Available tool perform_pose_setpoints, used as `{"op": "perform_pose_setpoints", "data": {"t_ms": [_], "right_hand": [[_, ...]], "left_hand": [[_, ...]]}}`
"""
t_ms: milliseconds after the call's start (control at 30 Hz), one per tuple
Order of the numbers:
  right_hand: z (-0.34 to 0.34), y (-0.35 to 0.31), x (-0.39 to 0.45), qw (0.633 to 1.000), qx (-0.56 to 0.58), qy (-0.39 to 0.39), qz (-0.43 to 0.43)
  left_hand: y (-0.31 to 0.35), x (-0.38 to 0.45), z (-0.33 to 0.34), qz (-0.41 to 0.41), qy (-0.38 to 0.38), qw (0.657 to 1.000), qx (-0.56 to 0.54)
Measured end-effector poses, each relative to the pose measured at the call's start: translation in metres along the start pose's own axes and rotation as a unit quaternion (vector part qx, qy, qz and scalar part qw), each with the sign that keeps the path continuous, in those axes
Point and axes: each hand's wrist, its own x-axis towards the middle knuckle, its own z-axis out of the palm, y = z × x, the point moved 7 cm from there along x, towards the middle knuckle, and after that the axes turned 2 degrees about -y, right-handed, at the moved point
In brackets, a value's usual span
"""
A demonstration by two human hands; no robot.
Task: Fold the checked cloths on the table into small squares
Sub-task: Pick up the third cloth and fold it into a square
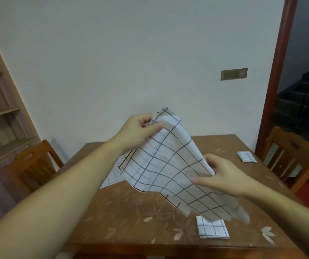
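Your left hand (140, 128): fingers pinched shut on upper corner of checked cloth (168, 161), lifted above surface (131, 212). Another cloth (112, 176) lies flat below left fingers, partly hidden. Your right hand (222, 176): fingers clamp right edge, lower end trailing down. Fabric looks light, limp, prone to sagging; take hold at corners, keep taut. Folded square (212, 229) rests below right fingers; second folded square (246, 156) beyond them, well apart. No containers visible.
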Motion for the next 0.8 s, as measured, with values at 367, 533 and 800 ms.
{"op": "perform_pose_setpoints", "data": {"t_ms": [367, 533, 800], "right_hand": [[-0.002, 0.013, 0.001, 0.993, -0.048, 0.105, -0.009], [0.018, 0.016, 0.005, 0.991, 0.09, -0.084, 0.047], [0.031, 0.008, 0.007, 0.994, 0.102, -0.04, -0.002]], "left_hand": [[0.004, 0.0, -0.005, -0.002, -0.046, 0.996, 0.076], [0.011, -0.002, 0.002, -0.002, -0.115, 0.988, 0.102], [0.012, -0.002, -0.001, -0.003, -0.135, 0.983, 0.123]]}}
